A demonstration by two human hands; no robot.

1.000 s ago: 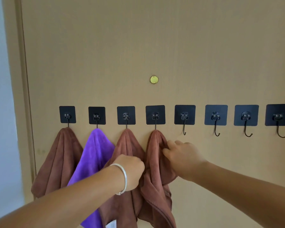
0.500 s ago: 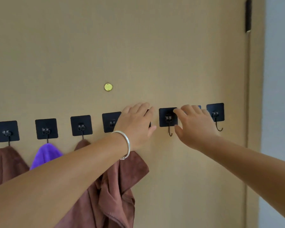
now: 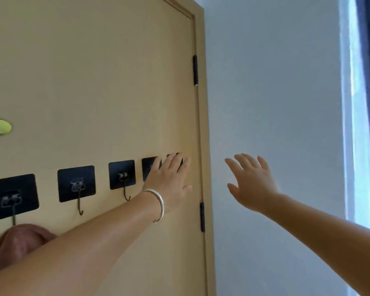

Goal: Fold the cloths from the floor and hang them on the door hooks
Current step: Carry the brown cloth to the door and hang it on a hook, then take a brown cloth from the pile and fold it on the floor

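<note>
At the far left a brown cloth (image 3: 19, 242) hangs from the leftmost hook in view (image 3: 12, 198), its top bunched just under the black plate; a second ago both hands were on that cloth, pinching and tugging its folds, and now neither touches it, so I judge this hanging done; the purple cloth and the other brown ones have slid out of view as the head turns right. Next along the door (image 3: 94, 71) come bare hooks (image 3: 78, 188), free for the cloths left to hang; the left hand (image 3: 169, 182), a bangle (image 3: 157, 205) at its wrist, lies flat with straight fingers together over the last hooks near the door's hinged edge, holding nothing; the right hand (image 3: 251, 181) has swept past the frame and hovers before the pale wall (image 3: 276, 82), fingers spread and empty. With both hands free, the likely next step is fetching another cloth from the floor, which is not in view.
</note>
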